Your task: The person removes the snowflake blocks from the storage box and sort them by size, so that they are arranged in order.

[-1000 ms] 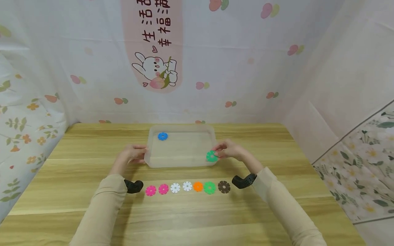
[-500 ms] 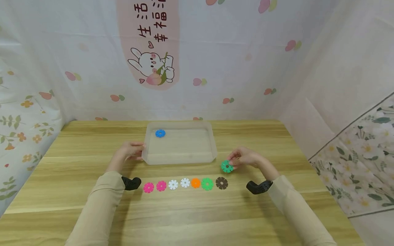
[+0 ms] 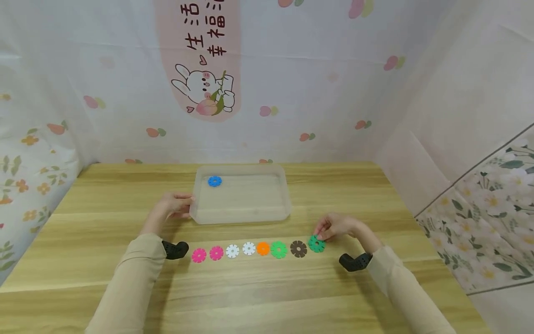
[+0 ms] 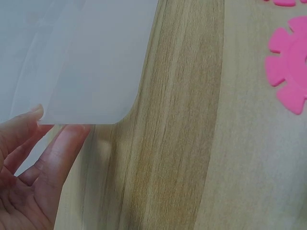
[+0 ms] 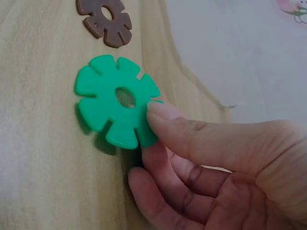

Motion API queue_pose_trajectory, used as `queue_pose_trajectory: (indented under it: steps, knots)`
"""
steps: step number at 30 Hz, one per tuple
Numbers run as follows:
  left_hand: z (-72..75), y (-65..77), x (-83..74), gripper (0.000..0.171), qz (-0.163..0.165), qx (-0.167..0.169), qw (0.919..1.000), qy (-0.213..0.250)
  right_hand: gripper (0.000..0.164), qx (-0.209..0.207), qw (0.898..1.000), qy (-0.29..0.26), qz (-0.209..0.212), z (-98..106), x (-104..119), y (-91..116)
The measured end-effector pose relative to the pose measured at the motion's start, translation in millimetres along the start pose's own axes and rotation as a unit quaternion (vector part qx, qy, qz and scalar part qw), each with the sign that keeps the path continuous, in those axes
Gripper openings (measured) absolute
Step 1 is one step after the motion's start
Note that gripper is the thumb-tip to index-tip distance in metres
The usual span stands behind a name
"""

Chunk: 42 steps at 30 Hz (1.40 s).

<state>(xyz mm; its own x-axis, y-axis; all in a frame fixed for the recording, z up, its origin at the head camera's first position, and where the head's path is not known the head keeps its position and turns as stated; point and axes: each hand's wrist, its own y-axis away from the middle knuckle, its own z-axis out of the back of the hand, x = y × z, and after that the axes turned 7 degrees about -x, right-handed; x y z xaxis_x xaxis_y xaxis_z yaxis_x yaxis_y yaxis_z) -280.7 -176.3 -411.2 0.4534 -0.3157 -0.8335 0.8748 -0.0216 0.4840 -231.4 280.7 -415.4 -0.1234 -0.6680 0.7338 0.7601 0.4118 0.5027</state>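
Note:
My right hand [image 3: 337,226] pinches a dark green snowflake-shaped interlocking disc [image 5: 108,120] between thumb and fingers, at the right end of a row. In the right wrist view the disc is slightly tilted, its shadow close below it on the wood. Just left of it lies a brown disc [image 3: 298,249]. My left hand [image 3: 177,204] holds the left wall of a translucent plastic box [image 4: 103,72], thumb at the rim and fingers below it. Inside the box, at its back left, lies a blue disc [image 3: 214,181].
Further along the row lie a light green disc [image 3: 279,249], an orange disc [image 3: 263,248], two white discs [image 3: 232,251] and two pink discs [image 3: 199,255]. A patterned cloth [image 3: 313,93] hangs behind the wooden table [image 3: 250,297].
My right hand has carried the dark green disc from the box's front right corner toward me and down beside the brown disc. My left hand has stayed at the box.

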Motion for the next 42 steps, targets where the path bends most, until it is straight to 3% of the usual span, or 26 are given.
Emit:
queue_pose_trajectory:
  steps: [13,23,33,42]
  knots:
    - [-0.9,-1.5,1.3,0.045,-0.006,-0.008,0.9999,-0.005,0.026,-0.012,1.000,0.012,-0.010,1,7,0]
    - [0.3,1.0,-0.2,0.044,-0.006,-0.013,0.9999,0.009,0.035,-0.040,0.999,0.024,0.014,8,39,-13]
    - [0.0,-0.3,2.1,0.042,-0.007,-0.015,0.9998,0.014,0.039,-0.056,0.997,0.014,0.052,-1,91,-49]
    - [-2.0,-2.5,2.6,0.041,0.000,-0.015,0.9999,-0.001,0.038,-0.070,0.997,-0.004,0.042,-24,130,-100]
